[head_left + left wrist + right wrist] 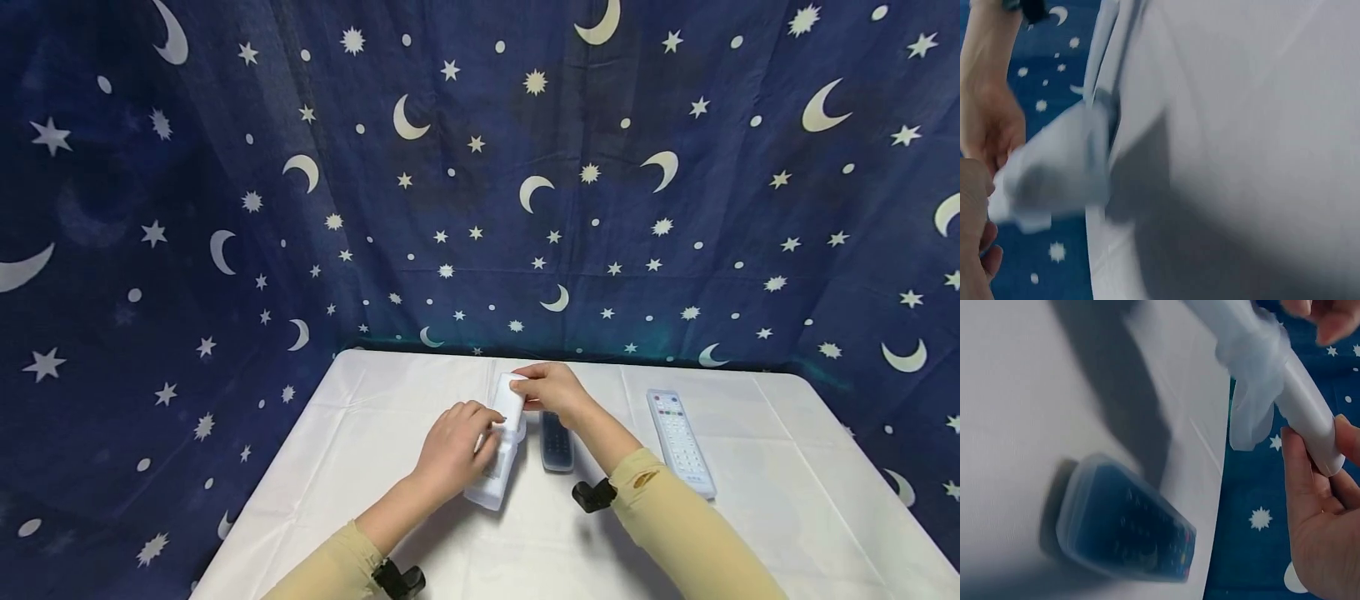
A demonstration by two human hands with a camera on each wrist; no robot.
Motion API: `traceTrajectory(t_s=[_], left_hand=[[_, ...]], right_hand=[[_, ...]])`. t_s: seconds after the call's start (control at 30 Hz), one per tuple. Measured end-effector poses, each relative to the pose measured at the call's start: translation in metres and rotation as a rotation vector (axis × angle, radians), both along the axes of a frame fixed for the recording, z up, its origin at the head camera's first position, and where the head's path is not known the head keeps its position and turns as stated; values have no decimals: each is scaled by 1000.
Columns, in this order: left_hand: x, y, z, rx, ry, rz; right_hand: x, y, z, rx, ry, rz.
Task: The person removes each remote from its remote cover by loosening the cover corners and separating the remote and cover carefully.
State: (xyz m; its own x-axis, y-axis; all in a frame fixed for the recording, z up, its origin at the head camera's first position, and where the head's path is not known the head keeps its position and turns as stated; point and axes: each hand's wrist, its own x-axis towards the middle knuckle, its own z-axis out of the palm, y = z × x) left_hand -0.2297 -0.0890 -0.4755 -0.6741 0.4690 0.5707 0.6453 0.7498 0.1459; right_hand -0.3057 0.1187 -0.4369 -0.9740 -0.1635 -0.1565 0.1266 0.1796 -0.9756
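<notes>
A white remote control point(508, 402) is partly inside a translucent soft cover point(491, 487), with its smooth back showing. My right hand point(553, 392) pinches the bare far end between thumb and fingers, also visible in the right wrist view, where the cover point(1257, 359) bunches around the remote's middle. Beside the cover is my left hand point(457, 446), its fingers loosely bent and a fingertip at the remote's edge. In the right wrist view, those fingertips point(1338, 325) appear apart from the remote. The left wrist view shows the cover point(1060, 169) blurred.
A dark remote control point(557, 446) in a translucent cover lies on the white-clothed table point(360, 467), below my right hand. Farther right lies a white remote point(681, 442) with its buttons up. Behind the table hangs a blue curtain point(495, 233) with moons and stars.
</notes>
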Motion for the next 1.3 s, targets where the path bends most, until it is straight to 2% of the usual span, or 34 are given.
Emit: traceTrajectory(t_s=[0.07, 0.13, 0.33, 0.5, 0.73, 0.87, 0.97, 1.1, 1.2, 1.3], left_hand=[[-1, -8, 0, 75, -32, 12], [-2, -15, -1, 106, -63, 23], [-6, -23, -11, 82, -139, 14], [-8, -20, -15, 124, -101, -2], [-8, -15, -17, 158, -28, 6], [-9, -14, -17, 175, -33, 32], [-10, -15, -17, 193, -86, 69], [-9, -15, -18, 258, -218, 99], [-7, -15, -18, 317, -294, 107], [-6, -14, -18, 361, -329, 120]], right_hand=[[0, 3, 2, 5, 8, 6], [1, 7, 3, 0, 10, 7], [2, 13, 5, -38, 10, 38], [5, 11, 5, -51, 15, 63], [7, 9, 3, -92, 17, 55], [9, 9, 2, -103, 18, 80], [12, 8, 1, -102, 10, 123], [15, 6, -1, -84, 25, 178], [16, 5, -5, -88, 40, 184], [15, 4, -7, -118, 30, 153]])
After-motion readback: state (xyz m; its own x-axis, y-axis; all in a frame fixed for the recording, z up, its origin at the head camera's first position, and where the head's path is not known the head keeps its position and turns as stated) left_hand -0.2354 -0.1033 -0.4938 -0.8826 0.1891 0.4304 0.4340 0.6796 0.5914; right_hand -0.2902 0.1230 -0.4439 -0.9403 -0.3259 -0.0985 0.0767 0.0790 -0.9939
